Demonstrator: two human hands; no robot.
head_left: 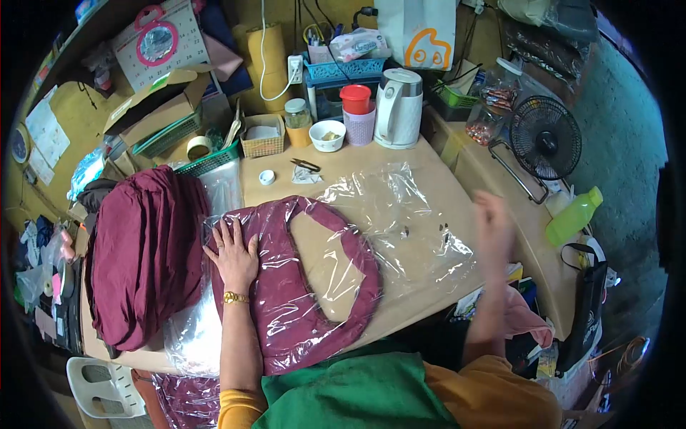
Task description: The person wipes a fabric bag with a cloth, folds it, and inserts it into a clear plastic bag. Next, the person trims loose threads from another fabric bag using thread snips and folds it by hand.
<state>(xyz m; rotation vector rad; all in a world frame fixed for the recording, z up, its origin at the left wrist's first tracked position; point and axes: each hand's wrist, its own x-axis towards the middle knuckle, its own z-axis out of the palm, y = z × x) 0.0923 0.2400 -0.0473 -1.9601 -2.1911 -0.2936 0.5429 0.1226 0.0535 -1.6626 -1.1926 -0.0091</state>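
My left grip (236, 263) lies palm down, fingers spread, on plastic over the maroon bag (275, 314); nothing grasped. Bag lies flat on the surface (436, 161) before me; clear plastic (407, 207) extends rightward. My right grip (493, 225) is raised near the right edge, blurred; I cannot tell its opening or contents. Maroon pile (150, 257) left of bag; snips (306, 165) beyond.
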